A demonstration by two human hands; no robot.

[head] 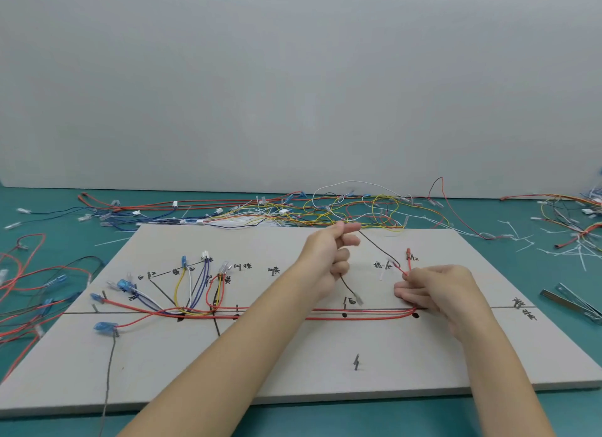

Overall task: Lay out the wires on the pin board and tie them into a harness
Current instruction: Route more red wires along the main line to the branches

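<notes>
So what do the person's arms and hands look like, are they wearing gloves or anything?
No gloves. Both hands are bare: the left hand and the right hand have nothing on them. No rings, watch or bracelet show on the fingers or wrists. Both forearms are bare too, with no sleeves visible up to where they leave the bottom of the picture. No cables, straps or markings are on them.
</notes>
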